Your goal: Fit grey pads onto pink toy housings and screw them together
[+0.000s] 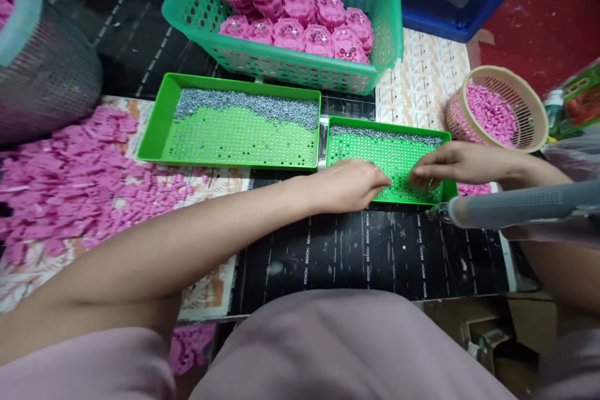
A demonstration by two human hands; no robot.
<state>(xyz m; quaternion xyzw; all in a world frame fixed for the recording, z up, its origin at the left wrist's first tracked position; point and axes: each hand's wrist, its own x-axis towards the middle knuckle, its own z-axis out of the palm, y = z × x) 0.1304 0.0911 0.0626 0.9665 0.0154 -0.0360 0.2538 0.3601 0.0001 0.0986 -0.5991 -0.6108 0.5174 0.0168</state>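
Note:
My left hand [352, 185] reaches over the near left part of the small green tray [330, 145], its fingers pinched together. Whatever sits between those fingertips is hidden or too small to name. At the right side of the same tray, my right hand [447, 164] points down with bent fingers, thumb and fingertips close together near the tray floor. Its fingertips are slightly blurred, and I cannot make out what they pinch. Small silver screws [389, 135] line the tray's far side, with some scattered near both hands. A grey electric screwdriver [510, 205] lies below my right wrist, its bit beside the tray corner.
Left of the small tray stands a larger green tray [146, 137] of silver screws [248, 106]. Behind, a green basket [300, 69] holds stacked pink plastic parts [300, 6]. Loose pink pieces [84, 181] cover the left side. A beige basket [529, 106] with pink pieces stands right.

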